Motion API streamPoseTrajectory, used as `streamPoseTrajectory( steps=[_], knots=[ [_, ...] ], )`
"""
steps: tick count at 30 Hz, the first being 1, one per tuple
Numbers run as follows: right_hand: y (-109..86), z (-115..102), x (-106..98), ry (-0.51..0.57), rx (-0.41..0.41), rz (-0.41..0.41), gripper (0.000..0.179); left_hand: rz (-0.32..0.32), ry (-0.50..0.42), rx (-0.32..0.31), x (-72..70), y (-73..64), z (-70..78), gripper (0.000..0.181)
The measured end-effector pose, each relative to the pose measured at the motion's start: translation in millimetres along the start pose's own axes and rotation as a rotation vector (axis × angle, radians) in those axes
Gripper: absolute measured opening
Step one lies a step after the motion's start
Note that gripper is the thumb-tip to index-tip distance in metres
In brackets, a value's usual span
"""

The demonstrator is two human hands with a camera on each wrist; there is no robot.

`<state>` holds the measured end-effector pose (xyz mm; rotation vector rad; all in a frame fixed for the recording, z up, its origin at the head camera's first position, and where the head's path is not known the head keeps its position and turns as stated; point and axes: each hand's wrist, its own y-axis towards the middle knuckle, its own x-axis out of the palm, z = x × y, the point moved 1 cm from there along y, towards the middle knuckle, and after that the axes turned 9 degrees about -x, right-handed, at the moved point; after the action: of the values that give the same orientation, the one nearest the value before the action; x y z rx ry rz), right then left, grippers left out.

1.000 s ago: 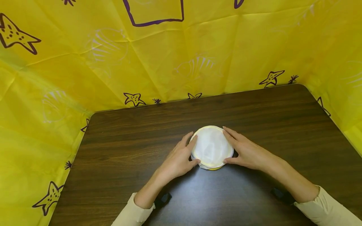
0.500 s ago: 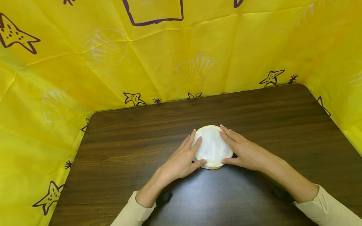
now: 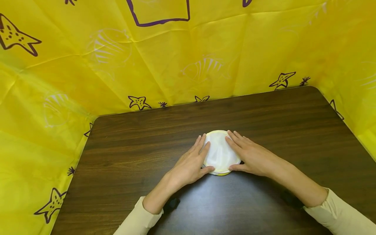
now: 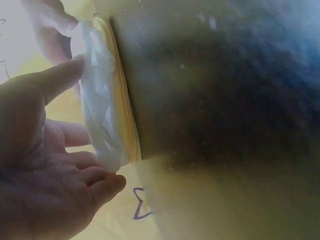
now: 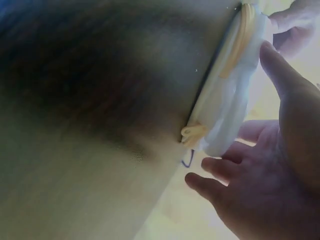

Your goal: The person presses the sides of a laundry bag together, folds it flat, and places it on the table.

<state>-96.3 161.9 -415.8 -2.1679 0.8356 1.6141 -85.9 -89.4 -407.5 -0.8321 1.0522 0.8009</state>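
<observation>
A round, flat zip pouch (image 3: 221,151), white on top with pale yellow edging, lies on the table between both hands. My left hand (image 3: 188,165) rests along its left side, fingers fairly straight and thumb at the near rim. On the opposite side my right hand (image 3: 253,156) lies the same way, its fingertips over the far right rim. From the left wrist, the pouch (image 4: 100,95) shows soft, wrinkled white fabric above a yellow-orange zipper band (image 4: 125,105). A yellow-orange zipper pull (image 5: 192,134) hangs at the lower edge in the right wrist view.
The dark wood-grain table (image 3: 141,140) has rounded far corners. Yellow cloth (image 3: 164,65) printed with starfish and fish hangs behind it and along both sides. Dark wrist devices (image 3: 171,204) sit under the forearms.
Both hands have moved slightly inward, the left one to the right, the right one to the left. Their fingers now reach further over the pouch's top.
</observation>
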Motion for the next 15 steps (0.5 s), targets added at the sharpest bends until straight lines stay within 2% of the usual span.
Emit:
streamPoseTrajectory(
  steps=[10, 15],
  knots=[
    [2.8, -0.7, 2.0, -0.015, -0.018, -0.04, 0.09, -0.046, -0.012, 0.016, 0.2, 3.7, -1.6, 0.083],
    [3.5, -1.3, 3.3, -0.029, -0.019, -0.051, 0.09, -0.055, 0.012, 0.02, 1.0, 4.5, -0.7, 0.08]
  ],
)
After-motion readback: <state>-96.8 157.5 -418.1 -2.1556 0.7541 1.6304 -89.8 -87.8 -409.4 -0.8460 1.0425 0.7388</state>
